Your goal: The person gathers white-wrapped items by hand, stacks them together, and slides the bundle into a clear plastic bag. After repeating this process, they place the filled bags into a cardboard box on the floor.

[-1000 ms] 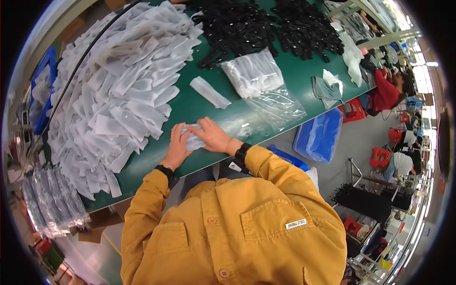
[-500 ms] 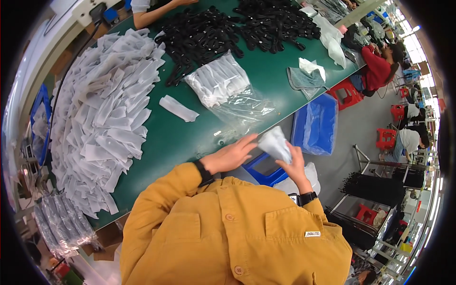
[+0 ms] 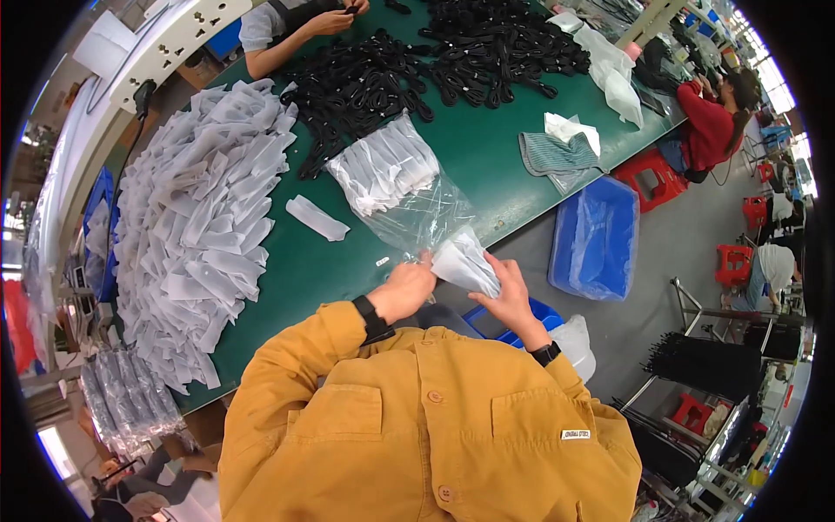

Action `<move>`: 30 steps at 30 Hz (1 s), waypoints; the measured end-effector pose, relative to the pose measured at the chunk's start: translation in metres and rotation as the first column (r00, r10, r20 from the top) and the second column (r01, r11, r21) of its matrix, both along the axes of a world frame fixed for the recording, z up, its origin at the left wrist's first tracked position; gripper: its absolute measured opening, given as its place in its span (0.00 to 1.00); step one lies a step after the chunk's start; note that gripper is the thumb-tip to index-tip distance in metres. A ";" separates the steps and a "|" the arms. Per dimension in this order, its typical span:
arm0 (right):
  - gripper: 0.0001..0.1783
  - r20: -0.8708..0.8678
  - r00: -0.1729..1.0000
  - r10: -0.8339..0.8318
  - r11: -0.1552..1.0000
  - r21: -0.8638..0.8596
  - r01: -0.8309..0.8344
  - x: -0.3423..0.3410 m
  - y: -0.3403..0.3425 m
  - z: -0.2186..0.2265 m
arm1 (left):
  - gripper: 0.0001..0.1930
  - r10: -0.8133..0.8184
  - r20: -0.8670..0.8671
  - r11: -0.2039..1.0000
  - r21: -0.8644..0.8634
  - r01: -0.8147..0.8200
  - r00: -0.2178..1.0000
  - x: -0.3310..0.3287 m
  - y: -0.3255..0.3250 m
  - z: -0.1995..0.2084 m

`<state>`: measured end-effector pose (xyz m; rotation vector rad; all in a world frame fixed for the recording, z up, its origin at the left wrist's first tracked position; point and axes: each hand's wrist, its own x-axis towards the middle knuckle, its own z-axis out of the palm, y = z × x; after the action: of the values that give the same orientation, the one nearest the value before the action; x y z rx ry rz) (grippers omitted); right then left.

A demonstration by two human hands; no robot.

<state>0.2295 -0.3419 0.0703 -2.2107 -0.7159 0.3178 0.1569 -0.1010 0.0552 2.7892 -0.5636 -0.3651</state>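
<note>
Green worktable (image 3: 487,174): both hands grasp one flat white pouch (image 3: 465,264) at its near edge, long axis left-right; left hand (image 3: 407,289) pinches one end, right hand (image 3: 507,291) closes underneath.

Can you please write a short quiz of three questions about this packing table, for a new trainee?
1. True or false: both hands of the person in the yellow jacket are on the small white pouch.
2. Which lies on the green table nearest to the big heap of white pouches?
A. the single flat white pouch
B. the folded striped cloth
C. the blue bin
3. Fill in: the black cable bundles lie at the ____ side of the table from the person.

Key
1. True: the left hand and the right hand both grip it.
2. A
3. far
</note>
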 end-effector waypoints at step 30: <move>0.46 -0.041 0.998 0.038 0.985 -0.167 -0.044 0.048 0.108 -0.038 | 0.04 0.303 0.080 0.952 -0.080 -0.297 0.950 -0.005 0.015 0.042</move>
<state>0.2779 -0.2336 0.0320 -2.3436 -0.7379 0.4540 0.1521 -0.0863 0.0971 2.7775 -0.1590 -0.1500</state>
